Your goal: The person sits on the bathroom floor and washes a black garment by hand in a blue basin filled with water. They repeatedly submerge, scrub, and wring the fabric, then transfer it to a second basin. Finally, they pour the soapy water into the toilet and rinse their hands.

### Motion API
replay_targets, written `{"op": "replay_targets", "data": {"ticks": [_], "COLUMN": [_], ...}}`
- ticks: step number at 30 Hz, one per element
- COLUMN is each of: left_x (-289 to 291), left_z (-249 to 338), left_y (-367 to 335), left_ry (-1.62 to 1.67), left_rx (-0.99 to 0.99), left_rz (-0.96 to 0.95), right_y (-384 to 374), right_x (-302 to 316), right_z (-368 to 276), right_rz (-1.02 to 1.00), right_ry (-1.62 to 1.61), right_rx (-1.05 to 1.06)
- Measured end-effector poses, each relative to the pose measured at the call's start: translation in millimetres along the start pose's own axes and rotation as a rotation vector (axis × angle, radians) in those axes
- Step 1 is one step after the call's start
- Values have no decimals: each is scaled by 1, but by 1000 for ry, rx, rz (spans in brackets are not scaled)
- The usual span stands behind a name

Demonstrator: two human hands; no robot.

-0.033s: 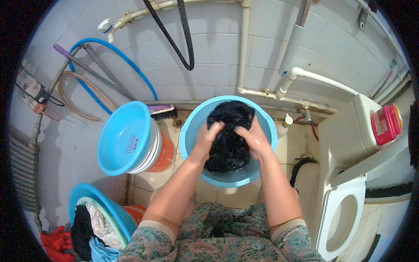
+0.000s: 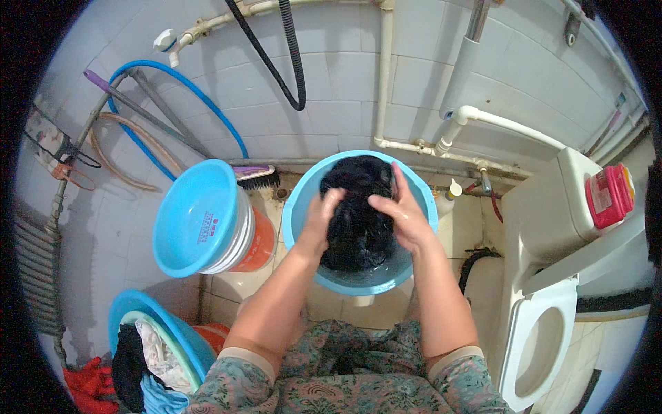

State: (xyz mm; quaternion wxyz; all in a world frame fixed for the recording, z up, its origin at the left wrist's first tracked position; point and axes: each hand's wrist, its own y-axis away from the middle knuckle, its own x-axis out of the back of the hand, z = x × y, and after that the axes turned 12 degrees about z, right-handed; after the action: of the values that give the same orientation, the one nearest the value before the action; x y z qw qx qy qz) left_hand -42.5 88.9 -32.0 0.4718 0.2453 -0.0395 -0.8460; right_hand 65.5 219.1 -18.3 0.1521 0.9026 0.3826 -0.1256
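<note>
A wet black cloth, bunched up, fills most of a light blue basin on the floor in front of me. A little water shows at the basin's near side. My left hand presses on the bundle's left side, thumb on top and its other fingers mostly hidden. From the right, my right hand clasps the same cloth, its thumb across the top and its fingers round the far right side. The kind of garment cannot be made out.
Left of the basin, another blue basin tops an orange-and-white bucket. Nearer me, a blue tub holds clothes. A brush and a pump bottle stand by the wall. A toilet is on the right.
The black cloth has shifted slightly left and away from me. My thumbs are a little farther apart, and more of my right hand's fingers shows at the cloth's far right side.
</note>
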Motion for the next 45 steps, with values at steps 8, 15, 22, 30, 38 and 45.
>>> {"op": "replay_targets", "data": {"ticks": [8, 15, 22, 30, 38, 45], "left_x": [1, -5, 5, -16, -27, -24], "left_z": [27, 23, 34, 50, 10, -5], "left_y": [6, 22, 1, 12, -1, -9], "left_ry": [416, 345, 334, 61, -281, -879], "left_rx": [118, 346, 365, 327, -488, -635], "left_rz": [-144, -370, -307, 89, 171, 260], "right_y": [8, 1, -5, 3, 27, 7], "right_x": [-2, 10, 28, 13, -24, -9], "right_z": [15, -3, -16, 25, 8, 30], "right_rz": [-131, -18, 159, -77, 215, 385], "right_ry": [-467, -878, -285, 75, -335, -130], "right_rx": [-360, -351, 100, 166, -110, -132]}}
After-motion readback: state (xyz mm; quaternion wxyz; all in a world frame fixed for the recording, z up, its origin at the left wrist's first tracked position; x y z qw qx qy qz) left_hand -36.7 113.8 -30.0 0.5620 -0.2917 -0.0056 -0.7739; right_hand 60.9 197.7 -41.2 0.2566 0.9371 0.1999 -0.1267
